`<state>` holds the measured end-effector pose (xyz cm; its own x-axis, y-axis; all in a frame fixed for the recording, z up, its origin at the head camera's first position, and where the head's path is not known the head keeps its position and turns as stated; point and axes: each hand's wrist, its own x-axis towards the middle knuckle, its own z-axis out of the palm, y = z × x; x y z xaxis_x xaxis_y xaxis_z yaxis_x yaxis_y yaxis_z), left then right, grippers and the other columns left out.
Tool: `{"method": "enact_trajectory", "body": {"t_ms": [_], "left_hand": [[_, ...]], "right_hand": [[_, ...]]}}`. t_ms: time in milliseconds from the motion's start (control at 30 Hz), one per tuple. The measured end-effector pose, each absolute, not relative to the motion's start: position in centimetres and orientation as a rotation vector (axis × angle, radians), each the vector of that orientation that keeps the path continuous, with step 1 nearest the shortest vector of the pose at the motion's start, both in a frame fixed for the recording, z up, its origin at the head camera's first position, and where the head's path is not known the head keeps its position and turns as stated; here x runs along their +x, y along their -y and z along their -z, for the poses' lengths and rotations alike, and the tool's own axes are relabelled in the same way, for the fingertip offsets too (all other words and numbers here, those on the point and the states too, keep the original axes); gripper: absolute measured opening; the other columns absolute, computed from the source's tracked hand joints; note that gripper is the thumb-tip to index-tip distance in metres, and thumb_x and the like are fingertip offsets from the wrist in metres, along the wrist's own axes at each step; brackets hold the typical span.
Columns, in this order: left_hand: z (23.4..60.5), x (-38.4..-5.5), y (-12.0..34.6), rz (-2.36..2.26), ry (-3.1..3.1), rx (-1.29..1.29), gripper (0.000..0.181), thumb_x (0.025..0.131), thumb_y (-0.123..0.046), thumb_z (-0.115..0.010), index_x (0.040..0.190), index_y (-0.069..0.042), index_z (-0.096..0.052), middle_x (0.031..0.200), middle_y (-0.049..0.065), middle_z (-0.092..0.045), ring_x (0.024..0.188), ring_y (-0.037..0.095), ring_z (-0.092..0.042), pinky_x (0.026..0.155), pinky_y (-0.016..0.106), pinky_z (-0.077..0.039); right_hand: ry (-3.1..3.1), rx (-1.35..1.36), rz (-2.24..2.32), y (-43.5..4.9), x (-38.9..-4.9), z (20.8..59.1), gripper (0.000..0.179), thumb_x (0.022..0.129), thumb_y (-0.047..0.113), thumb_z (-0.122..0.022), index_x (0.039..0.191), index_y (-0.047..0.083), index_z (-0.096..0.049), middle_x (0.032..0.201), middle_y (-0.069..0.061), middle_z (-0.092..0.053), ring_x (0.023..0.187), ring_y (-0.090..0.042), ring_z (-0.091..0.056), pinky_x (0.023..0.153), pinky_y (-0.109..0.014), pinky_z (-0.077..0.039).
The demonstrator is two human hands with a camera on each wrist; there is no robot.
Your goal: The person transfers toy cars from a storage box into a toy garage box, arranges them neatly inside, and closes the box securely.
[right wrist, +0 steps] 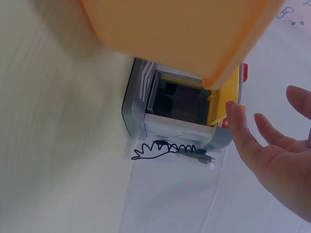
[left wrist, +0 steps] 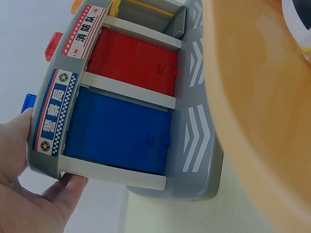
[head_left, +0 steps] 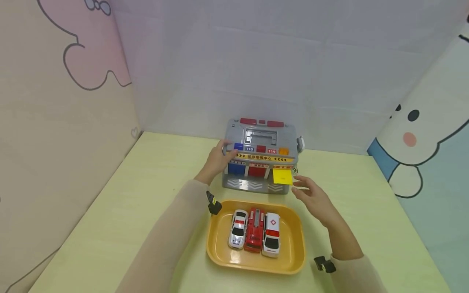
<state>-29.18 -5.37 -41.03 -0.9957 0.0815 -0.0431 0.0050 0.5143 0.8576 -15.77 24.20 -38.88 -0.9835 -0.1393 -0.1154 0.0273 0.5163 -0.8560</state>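
Note:
A grey toy emergency station stands at the back of the table. My left hand holds its upper left corner, thumb near the blue button. The blue door and red door are closed. On the right, the yellow door is swung up and outward, showing a dark compartment below it. My right hand is beside this door, fingers spread and lightly bent, an index fingertip right at the door's edge, holding nothing.
A yellow-orange tray lies in front of the station. In it, side by side, are a white police car, a red fire truck and a white ambulance. A black coiled cord hangs at the station's right side.

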Motion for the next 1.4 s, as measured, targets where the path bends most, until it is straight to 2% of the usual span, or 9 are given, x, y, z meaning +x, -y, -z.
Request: {"method": "enact_trajectory", "body": {"t_ms": [433,633,867,1067,1200,1400], "left_hand": [[40.4,-29.2,5.4,-1.549,-2.657,0.075,0.050,0.098,-0.039,-0.058,0.141,-0.019,-0.043,0.126,0.014,-0.055,0.113,0.030,-0.055,0.094,0.047,-0.046],[40.4,-29.1,5.4,-1.542,-2.655,0.067,0.049,0.099,-0.040,-0.057,0.141,-0.020,-0.042,0.125,0.015,-0.055,0.113,0.030,-0.055,0.094,0.047,-0.046],[40.3,-28.9,5.4,-1.534,-2.646,0.061,0.049,0.099,-0.039,-0.057,0.141,-0.020,-0.042,0.126,0.016,-0.053,0.112,0.030,-0.055,0.092,0.047,-0.047],[40.4,-29.0,5.4,-1.540,-2.647,0.068,0.048,0.099,-0.038,-0.057,0.141,-0.019,-0.043,0.123,0.016,-0.055,0.109,0.030,-0.056,0.089,0.046,-0.048],[40.6,-29.1,5.4,-1.556,-2.638,0.073,0.048,0.099,-0.038,-0.057,0.140,-0.018,-0.043,0.121,0.016,-0.057,0.109,0.031,-0.057,0.089,0.046,-0.048],[40.7,-28.9,5.4,-1.544,-2.635,0.063,0.049,0.099,-0.039,-0.057,0.141,-0.019,-0.042,0.124,0.016,-0.054,0.111,0.031,-0.055,0.090,0.047,-0.048]], "right_hand": [[-2.556,-0.030,1.394,-23.1,-12.1,39.7,0.048,0.101,0.025,-0.056,0.142,0.005,-0.041,0.130,-0.020,-0.052,0.113,-0.036,-0.055,0.095,-0.051,-0.045],[-2.534,-0.015,1.390,-22.4,-11.1,40.5,0.044,0.100,0.021,-0.058,0.138,0.003,-0.046,0.122,-0.015,-0.056,0.105,-0.032,-0.059,0.088,-0.046,-0.050],[-2.553,0.028,1.323,-21.6,-10.5,41.1,0.039,0.097,0.016,-0.063,0.133,0.006,-0.053,0.116,-0.009,-0.059,0.103,-0.026,-0.060,0.089,-0.043,-0.051],[-2.542,0.002,1.211,-20.6,-10.5,41.1,0.052,0.087,0.017,-0.076,0.130,-0.001,-0.055,0.118,-0.011,-0.060,0.099,-0.025,-0.062,0.082,-0.042,-0.054],[-2.520,0.006,1.166,-20.0,-10.5,41.2,0.056,0.082,0.017,-0.080,0.130,0.002,-0.056,0.120,-0.013,-0.060,0.097,-0.027,-0.063,0.078,-0.043,-0.055],[-2.512,-0.007,1.158,-19.4,-10.6,41.8,0.062,0.076,0.011,-0.084,0.130,0.004,-0.055,0.124,-0.013,-0.058,0.102,-0.030,-0.062,0.081,-0.047,-0.054]]}}
